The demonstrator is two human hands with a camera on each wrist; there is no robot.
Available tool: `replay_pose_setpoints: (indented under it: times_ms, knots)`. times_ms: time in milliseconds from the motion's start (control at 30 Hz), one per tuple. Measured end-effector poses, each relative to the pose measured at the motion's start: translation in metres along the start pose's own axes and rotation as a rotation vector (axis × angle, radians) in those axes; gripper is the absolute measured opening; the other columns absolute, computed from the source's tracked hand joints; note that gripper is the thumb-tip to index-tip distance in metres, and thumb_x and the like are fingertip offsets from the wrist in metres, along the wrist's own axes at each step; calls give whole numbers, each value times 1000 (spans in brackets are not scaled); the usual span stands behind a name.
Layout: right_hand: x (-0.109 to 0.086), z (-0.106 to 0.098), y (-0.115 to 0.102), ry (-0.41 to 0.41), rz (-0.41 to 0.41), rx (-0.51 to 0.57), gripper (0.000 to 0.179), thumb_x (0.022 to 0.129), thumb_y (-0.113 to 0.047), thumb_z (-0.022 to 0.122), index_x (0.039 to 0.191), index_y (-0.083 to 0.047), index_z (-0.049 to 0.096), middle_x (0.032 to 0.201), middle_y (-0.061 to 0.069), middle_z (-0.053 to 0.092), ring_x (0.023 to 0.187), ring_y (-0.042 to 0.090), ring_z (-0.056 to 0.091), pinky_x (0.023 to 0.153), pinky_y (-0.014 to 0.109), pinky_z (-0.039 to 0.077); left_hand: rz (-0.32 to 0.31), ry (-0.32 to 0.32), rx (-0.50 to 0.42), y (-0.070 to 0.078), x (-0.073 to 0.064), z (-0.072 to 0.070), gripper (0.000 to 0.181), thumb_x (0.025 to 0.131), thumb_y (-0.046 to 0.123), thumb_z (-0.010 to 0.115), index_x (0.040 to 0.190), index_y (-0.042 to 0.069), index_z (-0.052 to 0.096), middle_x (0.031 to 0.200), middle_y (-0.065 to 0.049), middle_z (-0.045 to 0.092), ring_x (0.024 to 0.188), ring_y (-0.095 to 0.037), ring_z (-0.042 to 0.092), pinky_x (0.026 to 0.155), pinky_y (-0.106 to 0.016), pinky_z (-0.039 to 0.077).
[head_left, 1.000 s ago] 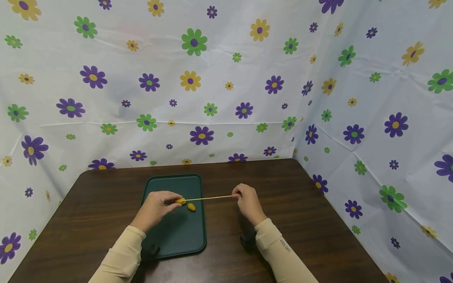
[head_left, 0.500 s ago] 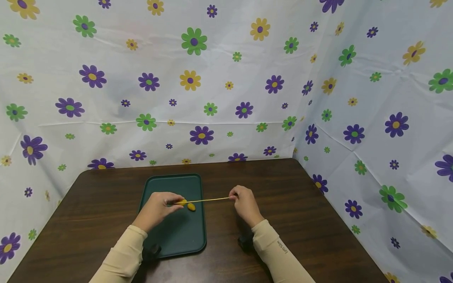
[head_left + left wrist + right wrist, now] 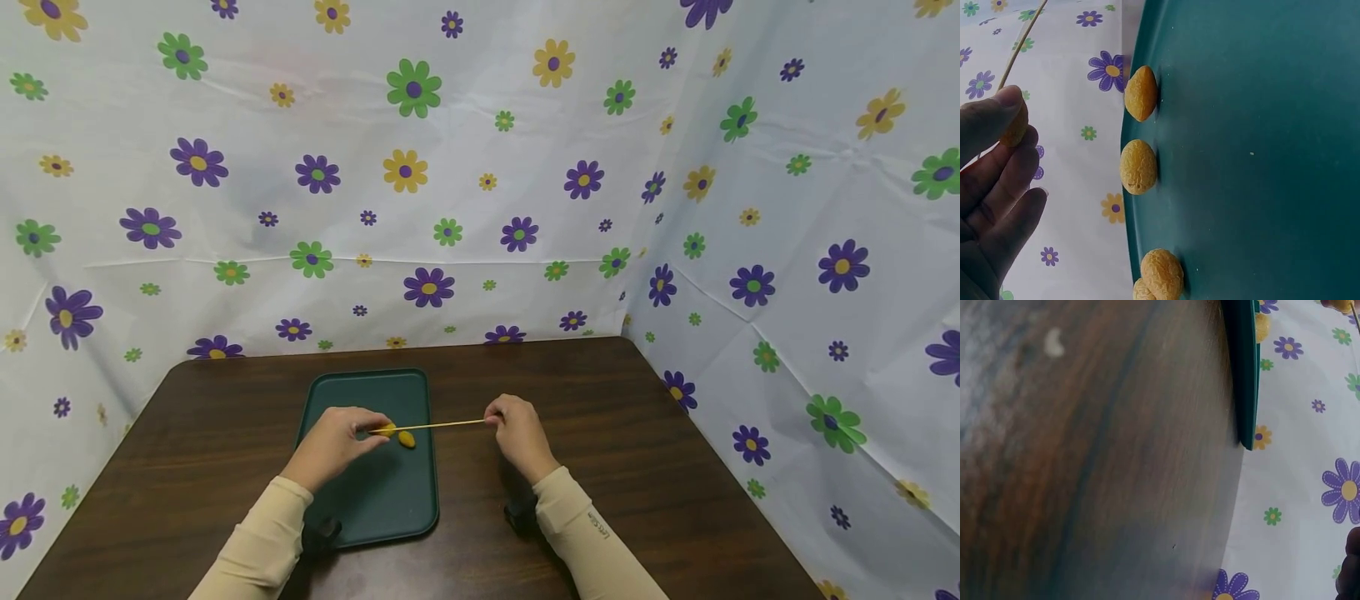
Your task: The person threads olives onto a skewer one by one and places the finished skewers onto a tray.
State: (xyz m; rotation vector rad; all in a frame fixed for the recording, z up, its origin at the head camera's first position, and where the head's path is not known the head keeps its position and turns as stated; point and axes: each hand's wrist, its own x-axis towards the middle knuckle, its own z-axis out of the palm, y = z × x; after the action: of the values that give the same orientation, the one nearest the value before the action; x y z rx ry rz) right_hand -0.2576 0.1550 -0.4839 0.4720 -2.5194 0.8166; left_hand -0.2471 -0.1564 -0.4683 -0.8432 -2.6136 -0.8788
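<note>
My left hand [image 3: 335, 442] is over the green tray, pinching a small wrinkled yellow piece [image 3: 1016, 127], potato-like in look, between thumb and fingers. A thin wooden skewer [image 3: 442, 424] runs from this piece to my right hand [image 3: 521, 435], whose thumb and fingertips grip its far end. In the head view, the skewer's tip shows at the left hand's fingers, on the near side of the piece; how deep it goes is hidden. On the tray lies a loose piece [image 3: 407, 439], close to the left fingertips. Only a few dark right fingers [image 3: 1350, 565] show in the right wrist view.
The green tray [image 3: 382, 508] sits on a dark wooden table [image 3: 600, 483]. In the left wrist view, more yellow pieces [image 3: 1139, 167] lie along the tray's side. A flower-printed white sheet [image 3: 480, 150] hangs behind the table and on both sides.
Since a second ago my right hand has shifted slightly left, bringing the skewer further into the left hand, where its tip now shows. Over the last half second both hands look still.
</note>
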Motion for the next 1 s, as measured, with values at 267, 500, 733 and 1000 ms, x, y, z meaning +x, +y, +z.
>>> replay_pose_setpoints:
  times_ms: [267, 500, 733, 1000]
  knots:
    - [1, -1, -4, 17, -15, -22, 19, 83, -1, 80, 73, -13, 69, 77, -4, 66, 74, 13, 64, 69, 30, 56, -16, -16, 40, 3, 2, -3, 21, 81, 12, 86, 101, 12, 80, 92, 5, 76, 82, -10, 69, 77, -35, 60]
    - [1, 0, -7, 18, -19, -34, 19, 83, 0, 80, 73, -12, 69, 77, -4, 66, 75, 14, 64, 70, 31, 56, -10, -21, 66, 3, 3, -4, 19, 82, 14, 86, 100, 13, 80, 89, 6, 75, 79, -8, 67, 74, -34, 60]
    - [1, 0, -9, 18, -23, -29, 20, 82, 3, 80, 73, -12, 70, 77, -3, 66, 76, 16, 65, 71, 32, 57, 9, -23, 74, 4, 5, -2, 19, 81, 15, 86, 99, 14, 81, 88, 7, 75, 79, -6, 67, 74, -33, 60]
    - [0, 1, -12, 11, -27, -40, 19, 82, 2, 80, 74, -12, 70, 78, -3, 67, 77, 17, 66, 72, 33, 57, 3, -25, 58, 7, 5, -1, 20, 80, 15, 87, 99, 14, 80, 89, 7, 75, 79, -6, 68, 75, -33, 60]
